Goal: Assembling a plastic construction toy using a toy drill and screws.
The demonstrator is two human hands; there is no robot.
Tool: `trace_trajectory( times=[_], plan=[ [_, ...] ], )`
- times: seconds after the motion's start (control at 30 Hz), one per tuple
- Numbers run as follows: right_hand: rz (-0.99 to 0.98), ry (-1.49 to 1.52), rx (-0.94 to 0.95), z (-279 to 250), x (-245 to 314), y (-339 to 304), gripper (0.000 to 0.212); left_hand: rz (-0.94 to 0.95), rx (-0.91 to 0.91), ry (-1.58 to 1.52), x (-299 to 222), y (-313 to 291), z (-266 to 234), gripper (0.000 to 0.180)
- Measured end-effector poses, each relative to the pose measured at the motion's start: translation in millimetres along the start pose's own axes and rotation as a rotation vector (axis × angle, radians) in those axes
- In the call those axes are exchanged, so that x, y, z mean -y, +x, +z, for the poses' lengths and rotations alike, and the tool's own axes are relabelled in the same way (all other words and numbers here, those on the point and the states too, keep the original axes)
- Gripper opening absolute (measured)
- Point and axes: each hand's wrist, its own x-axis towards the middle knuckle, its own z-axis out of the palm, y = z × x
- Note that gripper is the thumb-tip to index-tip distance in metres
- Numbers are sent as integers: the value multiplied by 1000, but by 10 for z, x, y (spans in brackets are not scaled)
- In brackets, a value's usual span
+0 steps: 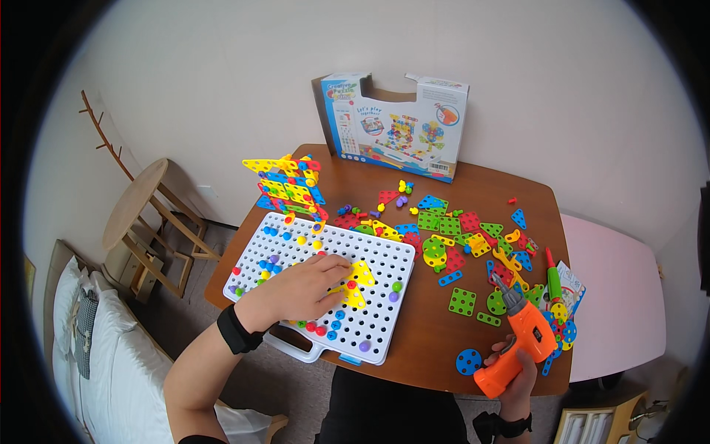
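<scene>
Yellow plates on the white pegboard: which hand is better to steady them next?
Probably the left hand: its fingers are right at the yellow plates. The right hand holds the orange toy drill, off to the right of the white pegboard.

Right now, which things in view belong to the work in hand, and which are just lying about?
Seemingly in use:
- orange toy drill, held in the right hand
- white pegboard, under the left hand
- yellow pieces beside the left hand

Apparently just lying about:
- green square
- blue disc
- cardboard box
- round stool
</scene>
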Motion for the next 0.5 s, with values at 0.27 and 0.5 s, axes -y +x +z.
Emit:
trace_trajectory(
  times=[0.27,0.5],
  plan=[
    [6,9,10,2,10,-3,39,-32,9,-11,-18,13,-6,37],
    [25,41,28,-36,14,5,40,-44,14,-7,-34,17,-21,38]
  ],
)
